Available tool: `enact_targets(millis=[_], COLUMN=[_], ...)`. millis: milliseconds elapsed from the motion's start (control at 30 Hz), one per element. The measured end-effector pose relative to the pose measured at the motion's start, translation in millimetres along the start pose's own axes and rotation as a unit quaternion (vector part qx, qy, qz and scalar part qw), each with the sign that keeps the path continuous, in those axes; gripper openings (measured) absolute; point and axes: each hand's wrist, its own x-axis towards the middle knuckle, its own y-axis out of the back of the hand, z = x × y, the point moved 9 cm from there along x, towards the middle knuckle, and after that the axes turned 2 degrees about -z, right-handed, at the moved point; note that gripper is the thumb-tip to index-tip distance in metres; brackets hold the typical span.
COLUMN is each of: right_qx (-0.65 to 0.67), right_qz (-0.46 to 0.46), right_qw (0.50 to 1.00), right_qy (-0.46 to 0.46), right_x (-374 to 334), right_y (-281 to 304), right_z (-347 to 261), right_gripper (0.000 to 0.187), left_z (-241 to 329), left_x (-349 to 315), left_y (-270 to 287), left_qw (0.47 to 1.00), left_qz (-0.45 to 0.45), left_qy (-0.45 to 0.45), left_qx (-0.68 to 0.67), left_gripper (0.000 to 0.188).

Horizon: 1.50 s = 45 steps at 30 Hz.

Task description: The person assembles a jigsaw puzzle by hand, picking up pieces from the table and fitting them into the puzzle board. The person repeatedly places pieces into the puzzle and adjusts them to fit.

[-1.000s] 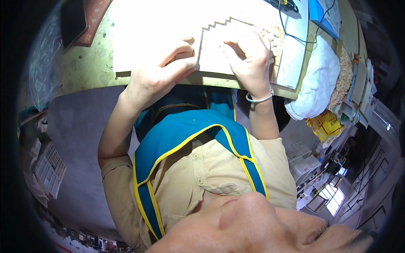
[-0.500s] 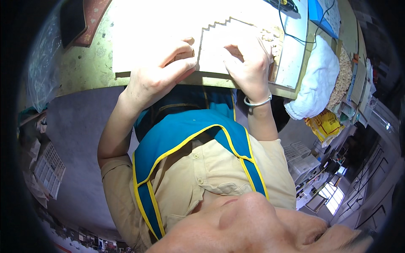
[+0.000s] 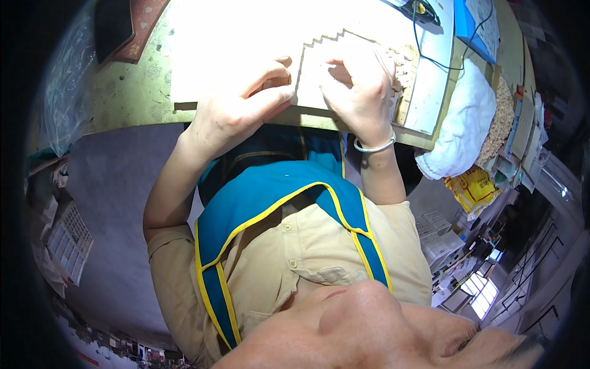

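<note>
Strong glare bleaches the work surface around both hands. My left hand rests at the table's near edge, its fingers curled and the thumb beside them. Whatever lies in these fingers is washed out. A little to the right, my right hand, with a pale bangle at the wrist, is also curled, thumb facing the left hand; its grip is too bright to make out. Between and beyond the hands lies a pale, flat layer with a stepped far edge. Small tan pieces are clustered just right of my right hand.
A black tool with a cord lies at the far right, near a blue box. Along the right edge sit a white cloth, a heap of tan bits and a yellow bag. Clear plastic hangs at the left.
The whole table view has shifted slightly to the right. My hands keep nearly the same curled poses, the right thumb a touch further left.
</note>
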Motion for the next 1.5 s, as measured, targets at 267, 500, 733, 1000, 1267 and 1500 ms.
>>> enact_targets(millis=[267, 500, 733, 1000, 1267, 1500], right_qx=[-0.047, -0.003, -0.047, -0.021, -0.036, -0.075], right_qz=[-0.005, -0.013, 0.030, 0.062, 0.033, 0.060], right_qw=[0.999, 1.000, 0.996, 0.997, 0.998, 0.992], right_qy=[0.020, -0.004, 0.063, 0.044, 0.043, 0.079], right_x=[3, 10, 15, 16, 18, 24], right_y=[-12, -12, -7, -6, -14, -9], right_z=[5, -1, -9, -2, -6, -18], right_gripper=[0.022, 0.018, 0.019, 0.018, 0.010, 0.011], left_z=[1, 0, 0, 2, 4, 4], left_x=[2, 0, 0, 2, 8, 9], left_y=[2, 0, 0, 1, 6, 7], left_qw=[1.000, 1.000, 1.000, 1.000, 0.999, 0.999], left_qz=[0.003, 0.002, 0.005, 0.004, 0.014, 0.006], left_qy=[0.000, 0.005, -0.001, -0.003, -0.030, -0.030], left_qx=[-0.005, 0.000, -0.004, -0.003, -0.004, -0.009], left_gripper=[0.032, 0.033, 0.034, 0.032, 0.031, 0.029])
